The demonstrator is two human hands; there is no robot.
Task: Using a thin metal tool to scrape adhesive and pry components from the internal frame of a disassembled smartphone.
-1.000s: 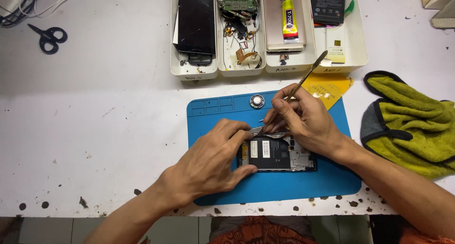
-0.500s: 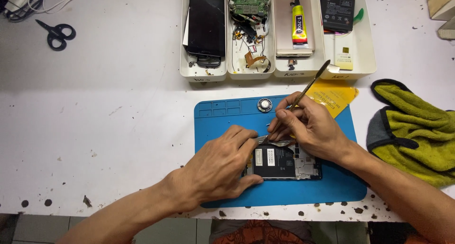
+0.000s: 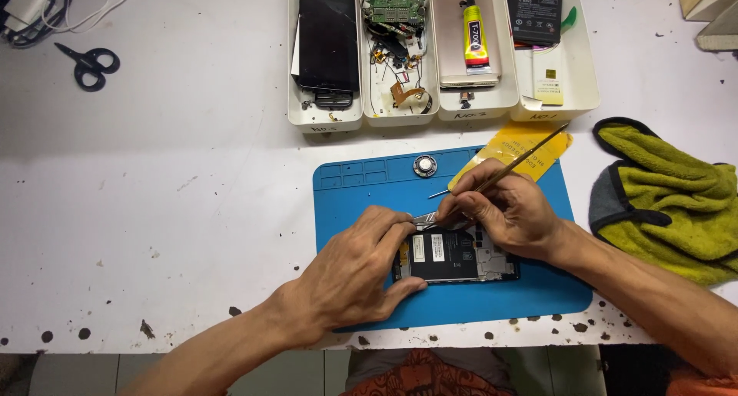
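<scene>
One phone [image 3: 455, 256], two hands.

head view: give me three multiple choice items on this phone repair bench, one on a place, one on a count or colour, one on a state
1. Where do the scissors lie?
A. on the blue mat
B. on the white table, far left
C. in a tray

2. How many white trays stand in the row behind the blue mat?
A. two
B. four
C. six

3. What state is the phone under the hands in?
A. opened, insides showing
C. wrapped in cloth
B. closed, screen lit

Answers:
1 B: they rest on bare table near the cables.
2 B: four compartments stand side by side.
3 A: its inner parts show between the left hand and the right hand.
</scene>
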